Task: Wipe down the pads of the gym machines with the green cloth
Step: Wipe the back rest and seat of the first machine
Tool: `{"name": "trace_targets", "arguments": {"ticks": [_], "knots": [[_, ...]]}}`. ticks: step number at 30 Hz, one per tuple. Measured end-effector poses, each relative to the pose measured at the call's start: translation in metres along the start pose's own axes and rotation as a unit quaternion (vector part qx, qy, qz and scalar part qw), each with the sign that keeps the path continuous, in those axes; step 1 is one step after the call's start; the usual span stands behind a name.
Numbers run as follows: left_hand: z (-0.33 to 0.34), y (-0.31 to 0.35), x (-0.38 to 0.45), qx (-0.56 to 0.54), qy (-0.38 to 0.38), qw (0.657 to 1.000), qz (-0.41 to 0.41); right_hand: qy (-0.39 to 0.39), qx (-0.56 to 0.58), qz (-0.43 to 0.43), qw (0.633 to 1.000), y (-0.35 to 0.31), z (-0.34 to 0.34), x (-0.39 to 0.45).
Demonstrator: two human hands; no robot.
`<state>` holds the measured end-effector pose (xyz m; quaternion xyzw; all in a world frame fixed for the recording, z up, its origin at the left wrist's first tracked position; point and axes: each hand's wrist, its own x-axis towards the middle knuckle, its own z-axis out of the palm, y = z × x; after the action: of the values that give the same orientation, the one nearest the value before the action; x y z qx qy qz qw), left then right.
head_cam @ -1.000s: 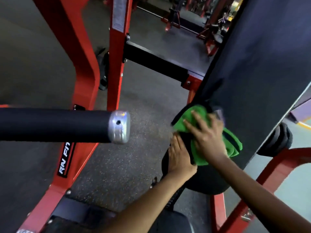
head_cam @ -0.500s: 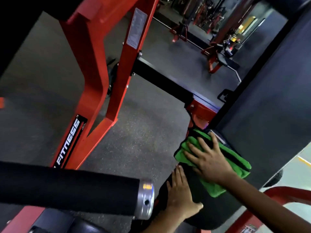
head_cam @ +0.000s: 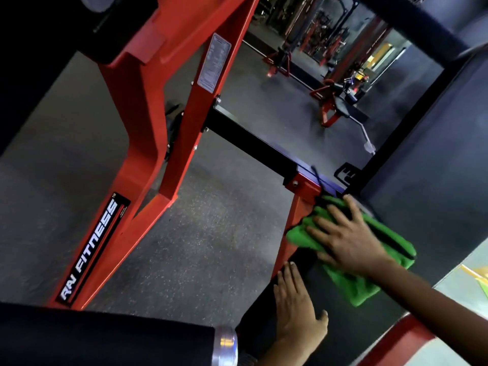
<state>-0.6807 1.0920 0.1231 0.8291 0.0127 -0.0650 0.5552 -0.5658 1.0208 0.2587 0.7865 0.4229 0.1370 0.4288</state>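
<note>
Right hand, fingers spread flat, presses the green cloth on the black seat pad; left hand rests flat just below, fingers together.

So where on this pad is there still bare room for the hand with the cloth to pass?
Bare pad shows between the left hand and the green cloth, and down toward the red frame bar. It is crowded at the pad's upper end, where the right hand presses the cloth beside the red bracket.
</note>
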Motion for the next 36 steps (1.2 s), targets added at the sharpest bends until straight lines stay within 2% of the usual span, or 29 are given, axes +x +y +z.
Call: {"name": "trace_targets", "arguments": {"ticks": [1, 3, 6, 10, 13, 17, 20, 23, 25, 29, 31, 33, 36], "knots": [[-0.002, 0.002, 0.001, 0.007, -0.012, 1.0, 0.014, 0.006, -0.007, 0.023, 1.0, 0.018, -0.004, 0.004], [-0.004, 0.008, 0.003, 0.025, 0.013, 0.999, 0.024, -0.001, -0.004, 0.073, 0.997, 0.042, -0.014, 0.008], [-0.01, 0.019, 0.006, 0.01, 0.004, 1.0, 0.004, -0.021, 0.003, 0.107, 0.994, 0.03, -0.02, 0.007], [-0.018, 0.026, 0.013, 0.026, -0.02, 0.999, -0.002, -0.025, 0.016, 0.02, 0.999, -0.006, -0.016, -0.003], [-0.024, 0.037, 0.021, 0.01, -0.019, 1.0, 0.005, -0.028, 0.004, -0.015, 0.999, 0.027, -0.022, 0.0], [-0.032, 0.059, 0.031, -0.008, -0.019, 1.0, 0.006, -0.028, -0.008, 0.086, 0.996, 0.084, -0.036, 0.009], [-0.037, 0.067, 0.032, 0.015, -0.036, 0.999, -0.002, -0.031, 0.004, 0.124, 0.992, 0.073, -0.039, 0.008], [-0.042, 0.064, 0.032, 0.031, -0.058, 0.998, -0.002, -0.05, -0.003, 0.032, 0.998, 0.054, -0.039, 0.003], [-0.045, 0.064, 0.033, 0.033, -0.071, 0.997, 0.0, -0.069, -0.018, -0.009, 0.997, 0.07, -0.044, 0.003], [-0.049, 0.066, 0.035, 0.035, -0.096, 0.995, -0.005, -0.056, -0.013, 0.094, 0.994, 0.115, -0.052, 0.013], [-0.05, 0.064, 0.035, 0.031, -0.097, 0.995, -0.005, -0.064, -0.01, 0.123, 0.99, 0.108, -0.055, 0.017], [-0.051, 0.063, 0.034, 0.025, -0.099, 0.995, -0.003, -0.092, -0.022, 0.09, 0.991, 0.086, -0.054, 0.015], [-0.048, 0.065, 0.03, 0.001, -0.077, 0.997, -0.013, -0.131, -0.025, -0.017, 0.991, 0.068, -0.054, 0.007]]}}
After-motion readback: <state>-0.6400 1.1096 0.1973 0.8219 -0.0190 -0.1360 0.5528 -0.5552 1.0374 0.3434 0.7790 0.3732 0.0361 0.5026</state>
